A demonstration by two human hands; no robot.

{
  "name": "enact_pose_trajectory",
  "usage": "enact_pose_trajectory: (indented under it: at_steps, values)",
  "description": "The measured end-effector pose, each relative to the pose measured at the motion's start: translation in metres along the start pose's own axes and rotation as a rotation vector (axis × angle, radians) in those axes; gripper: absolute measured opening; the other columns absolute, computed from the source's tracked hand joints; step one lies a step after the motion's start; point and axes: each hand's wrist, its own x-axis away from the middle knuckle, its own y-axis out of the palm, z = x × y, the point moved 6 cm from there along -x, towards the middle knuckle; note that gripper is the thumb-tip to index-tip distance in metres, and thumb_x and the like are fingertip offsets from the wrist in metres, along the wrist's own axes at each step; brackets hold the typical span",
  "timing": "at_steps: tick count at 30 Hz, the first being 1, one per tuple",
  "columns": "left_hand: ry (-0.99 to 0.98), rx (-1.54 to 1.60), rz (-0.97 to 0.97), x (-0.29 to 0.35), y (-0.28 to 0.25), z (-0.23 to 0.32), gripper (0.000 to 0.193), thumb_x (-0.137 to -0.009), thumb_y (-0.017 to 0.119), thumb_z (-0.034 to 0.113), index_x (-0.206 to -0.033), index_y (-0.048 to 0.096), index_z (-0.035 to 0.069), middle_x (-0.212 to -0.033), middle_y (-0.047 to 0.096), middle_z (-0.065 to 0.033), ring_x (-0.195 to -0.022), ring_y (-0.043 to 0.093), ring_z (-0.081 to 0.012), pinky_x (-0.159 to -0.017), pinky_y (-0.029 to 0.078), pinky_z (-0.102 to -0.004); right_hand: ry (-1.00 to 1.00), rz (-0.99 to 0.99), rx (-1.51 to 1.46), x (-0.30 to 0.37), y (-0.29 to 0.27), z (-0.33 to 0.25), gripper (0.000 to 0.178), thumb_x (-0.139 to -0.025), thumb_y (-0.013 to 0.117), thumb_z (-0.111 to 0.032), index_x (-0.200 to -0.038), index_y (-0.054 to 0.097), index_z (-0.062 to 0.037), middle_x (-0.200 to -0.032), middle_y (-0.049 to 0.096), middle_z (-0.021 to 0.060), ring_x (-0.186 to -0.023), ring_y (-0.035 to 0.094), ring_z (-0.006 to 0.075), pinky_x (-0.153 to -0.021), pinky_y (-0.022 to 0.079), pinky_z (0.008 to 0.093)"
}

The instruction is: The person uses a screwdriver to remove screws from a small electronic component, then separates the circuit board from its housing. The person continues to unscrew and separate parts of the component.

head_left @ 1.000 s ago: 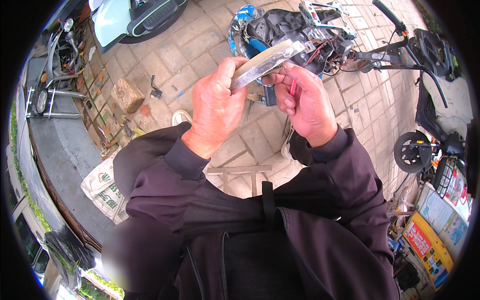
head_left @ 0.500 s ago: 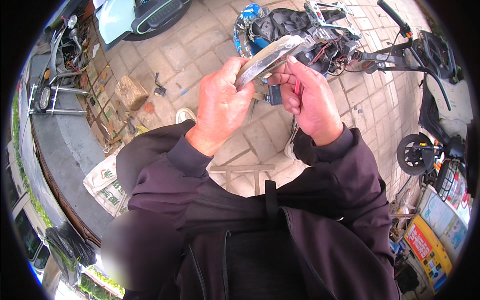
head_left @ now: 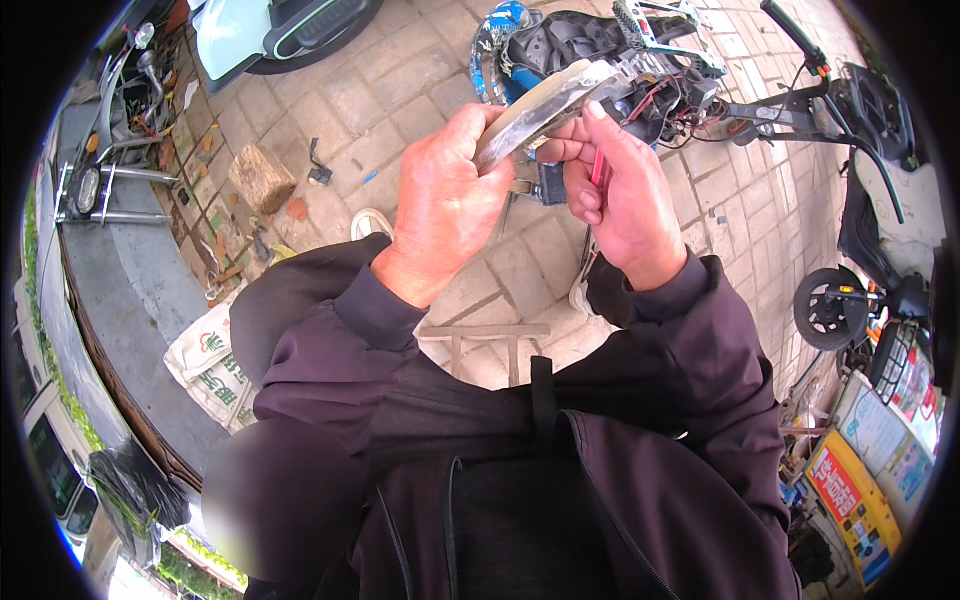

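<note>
My left hand point(head_left: 445, 205) is closed around the near end of a long, curved piece point(head_left: 550, 105) with a tan edge and a smeared grey-white face. Its far end points away to the right; I cannot make out its exact kind. Against the underside of this piece, my right hand point(head_left: 635, 205) has its fingers bent and thumb stretched up. A slim red stick-like object point(head_left: 599, 167) is held in that hand, its tip hidden by the fingers. Beyond both hands lies a partly stripped scooter point(head_left: 570, 45) with bared wires and a blue patterned part.
A wooden block point(head_left: 262, 180) and small scraps lie on the brick paving at left. A pale green scooter point(head_left: 235, 40) stands at the far left. Several scooter parts, including a black wheel point(head_left: 825, 310), are at right. A low wooden stool point(head_left: 485, 332) stands between my legs.
The curved piece has turned slightly in my left hand, so more of its tan edge shows. Both hands stay in nearly the same place.
</note>
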Motion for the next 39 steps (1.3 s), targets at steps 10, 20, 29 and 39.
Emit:
enact_pose_trajectory:
  at_steps: [10, 20, 29, 39]
  values:
    - [0.12, -0.05, 0.056, 0.001, -0.004, 0.01, 0.029, -0.092, 0.071, -0.005, -0.12, 0.071, 0.003, -0.092, 0.071, -0.0031, -0.08, 0.059, -0.0077, -0.071, 0.051, -0.0263, -0.111, -0.062, -0.006, 0.001, 0.006, -0.001, 0.047, -0.108, 0.062, -0.042, -0.114, 0.075, 0.0023, -0.097, 0.078, 0.0097, -0.051, 0.044, 0.0043, -0.045, 0.032, 0.0225]
    - [0.139, -0.068, 0.062, 0.0, -0.007, 0.01, 0.03, -0.093, 0.07, -0.006, -0.121, 0.072, 0.003, -0.097, 0.075, -0.0056, -0.082, 0.064, -0.008, -0.073, 0.053, -0.0266, -0.129, -0.078, -0.031, 0.002, 0.007, 0.0, 0.044, -0.11, 0.055, -0.036, -0.112, 0.074, 0.0029, -0.097, 0.078, 0.009, -0.052, 0.043, 0.005, -0.048, 0.033, 0.0234]
    - [0.19, -0.047, 0.086, -0.002, -0.011, 0.014, 0.033, -0.087, 0.069, -0.007, -0.119, 0.069, 0.003, -0.099, 0.076, -0.0169, -0.088, 0.073, -0.0293, -0.075, 0.057, -0.0363, -0.148, -0.125, -0.033, -0.001, 0.005, 0.005, 0.046, -0.11, 0.056, -0.041, -0.109, 0.073, 0.0016, -0.091, 0.074, 0.0047, -0.053, 0.041, 0.0053, -0.049, 0.032, 0.0237]
    - [0.198, -0.06, 0.084, -0.002, -0.012, 0.013, 0.033, -0.091, 0.066, -0.011, -0.12, 0.072, 0.003, -0.101, 0.077, -0.0091, -0.087, 0.069, -0.0106, -0.078, 0.054, -0.0274, -0.142, -0.141, -0.07, -0.001, 0.005, 0.007, 0.049, -0.111, 0.053, -0.043, -0.119, 0.071, 0.0025, -0.105, 0.077, 0.0123, -0.052, 0.042, 0.0057, -0.048, 0.034, 0.0228]
